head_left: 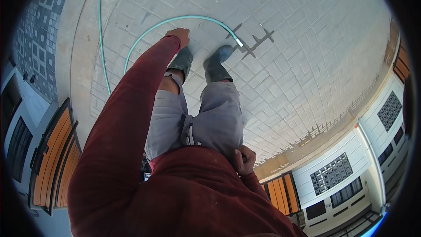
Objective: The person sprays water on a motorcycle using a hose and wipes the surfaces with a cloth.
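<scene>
A paved grey courtyard (307,61) spreads below, a wooden door (55,158) at the left edge. The left hand (180,35) closes around a green hose (144,37) (looping across the paving towards the boots (217,63)); the right hand (244,160) rests curled at the hip, fingers pressed together

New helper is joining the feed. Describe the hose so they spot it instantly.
On the grey paved ground, find the left hand ahead of the dark boots. The thin green hose arcs from it to a pale tip: the only curved line on the paving.
</scene>
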Demonstrator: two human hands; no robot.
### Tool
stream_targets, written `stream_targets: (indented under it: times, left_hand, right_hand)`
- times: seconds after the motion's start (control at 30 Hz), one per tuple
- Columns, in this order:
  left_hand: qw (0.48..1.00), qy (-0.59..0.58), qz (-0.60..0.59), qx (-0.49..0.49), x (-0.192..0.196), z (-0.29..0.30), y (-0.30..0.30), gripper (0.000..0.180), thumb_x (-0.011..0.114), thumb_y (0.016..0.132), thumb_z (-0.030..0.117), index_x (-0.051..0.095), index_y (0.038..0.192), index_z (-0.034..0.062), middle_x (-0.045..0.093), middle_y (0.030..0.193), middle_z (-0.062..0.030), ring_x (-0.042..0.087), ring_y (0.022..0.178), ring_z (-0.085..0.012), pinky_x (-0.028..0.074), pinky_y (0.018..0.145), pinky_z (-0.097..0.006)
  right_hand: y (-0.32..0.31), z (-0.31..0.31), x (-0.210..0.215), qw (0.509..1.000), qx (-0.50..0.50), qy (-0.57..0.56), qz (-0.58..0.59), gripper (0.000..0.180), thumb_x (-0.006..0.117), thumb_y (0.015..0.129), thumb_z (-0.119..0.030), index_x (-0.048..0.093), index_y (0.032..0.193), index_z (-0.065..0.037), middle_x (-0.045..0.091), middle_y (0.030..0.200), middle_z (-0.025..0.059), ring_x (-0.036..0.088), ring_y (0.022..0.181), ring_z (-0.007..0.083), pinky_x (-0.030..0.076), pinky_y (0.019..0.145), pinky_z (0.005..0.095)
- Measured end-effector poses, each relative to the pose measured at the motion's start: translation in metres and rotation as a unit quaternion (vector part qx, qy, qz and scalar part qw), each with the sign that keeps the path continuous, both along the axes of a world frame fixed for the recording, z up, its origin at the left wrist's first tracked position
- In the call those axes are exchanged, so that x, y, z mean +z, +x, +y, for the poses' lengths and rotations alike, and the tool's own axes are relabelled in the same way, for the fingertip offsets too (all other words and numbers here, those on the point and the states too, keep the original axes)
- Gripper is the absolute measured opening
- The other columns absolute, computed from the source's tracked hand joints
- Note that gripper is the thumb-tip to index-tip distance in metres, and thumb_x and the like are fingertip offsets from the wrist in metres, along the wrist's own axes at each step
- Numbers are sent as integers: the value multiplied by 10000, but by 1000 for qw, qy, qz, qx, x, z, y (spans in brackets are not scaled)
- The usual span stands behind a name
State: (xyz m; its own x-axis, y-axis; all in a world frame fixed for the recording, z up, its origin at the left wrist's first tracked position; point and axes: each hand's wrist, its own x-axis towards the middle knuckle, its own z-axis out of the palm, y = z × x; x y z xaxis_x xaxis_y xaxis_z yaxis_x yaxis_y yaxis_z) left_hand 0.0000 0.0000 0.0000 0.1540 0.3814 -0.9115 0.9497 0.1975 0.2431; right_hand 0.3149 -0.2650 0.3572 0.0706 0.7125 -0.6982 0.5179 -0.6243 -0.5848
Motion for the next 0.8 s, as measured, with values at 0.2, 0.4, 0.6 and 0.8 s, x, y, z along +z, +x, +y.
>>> stream_targets:
  times: [0.2,0.4,0.6,0.8]
  left_hand:
    - [949,194,24,-245,-183,59,48,283,527,937,173,590,1208,124,598,1228,-72,592,1148,-256,474,909,-465]
    - [940,249,76,-221,-356,45,83,252,541,939,212,574,1169,115,595,1183,-47,582,1124,-228,465,882,-437]
    - [997,59,31,-43,-327,-32,22,277,508,935,180,519,1181,51,652,1090,-203,656,1057,-381,524,871,-502]
    - [992,70,69,-77,-217,-49,-35,306,533,922,193,519,1203,72,607,1203,-147,623,1127,-321,527,866,-484]
  right_hand:
    - [2,31,-72,998,-28,27,40,121,622,800,-105,542,748,-31,510,620,83,487,559,188,397,544,325]
    - [9,70,-122,993,-89,56,51,157,606,774,-154,538,737,-18,521,614,90,478,559,204,392,547,364]
    - [30,99,-125,996,-86,6,37,116,607,730,-111,535,723,-20,527,645,97,505,575,221,435,572,340]
    - [31,129,-112,996,-75,-54,0,135,499,831,-75,498,713,-10,535,709,85,485,659,154,420,638,295]
